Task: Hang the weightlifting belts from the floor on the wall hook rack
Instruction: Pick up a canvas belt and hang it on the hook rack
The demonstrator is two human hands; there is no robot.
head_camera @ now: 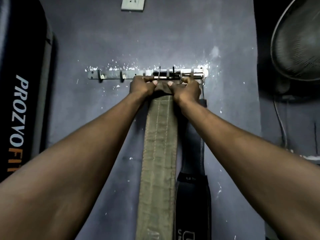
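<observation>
Head view: a wide olive-green canvas weightlifting belt (158, 153) with pale double stitching and frayed edges hangs flat against the grey wall, its top end at the metal wall hook rack (114, 75). Left hand (141, 86) and right hand (187, 90) are both clamped on that top end, just beside each other. A black leather belt (193, 196) hangs alongside, to the right.

Both hands (142, 85) hide the olive belt's (158, 153) buckle at the rack (110, 75)
</observation>
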